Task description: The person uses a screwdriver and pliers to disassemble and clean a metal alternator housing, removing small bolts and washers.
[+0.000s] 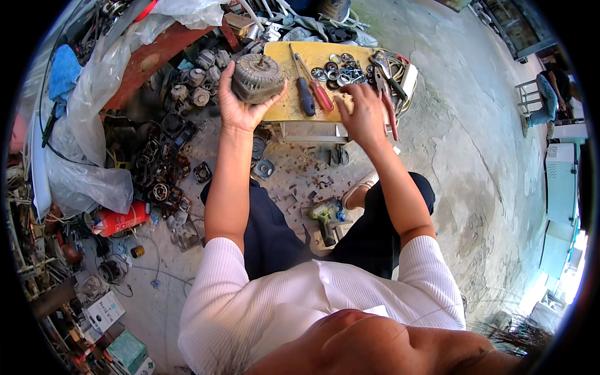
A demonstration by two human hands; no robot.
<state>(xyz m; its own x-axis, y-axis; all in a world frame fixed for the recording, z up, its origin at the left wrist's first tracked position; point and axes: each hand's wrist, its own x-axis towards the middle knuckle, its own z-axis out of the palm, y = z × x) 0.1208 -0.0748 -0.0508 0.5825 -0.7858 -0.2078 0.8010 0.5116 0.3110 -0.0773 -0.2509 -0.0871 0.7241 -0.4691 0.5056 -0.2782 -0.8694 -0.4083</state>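
Observation:
My left hand (242, 115) cups a grey, finned electric motor (257, 78) from below, fingers spread round its sides. A short brown shaft points up from the motor's top, and it is held over the left part of the yellow worktable (284, 114). Over the table's right part hovers my right hand (364, 119), fingers apart and curved, with no object seen in it. Close to its fingers are pliers with reddish handles (389, 109). Left of it lie a red-handled screwdriver (322, 95) and a dark-handled screwdriver (305, 97). Rings and bearings (340, 70) are clustered behind them.
A green-and-black power drill (324, 220) sits on the floor between my legs. Old motors and parts (165, 147) are heaped at the left, near plastic sheeting (87, 125) and a red cylinder (122, 219). A person (545, 97) sits far right. Cables hang at the table's right edge.

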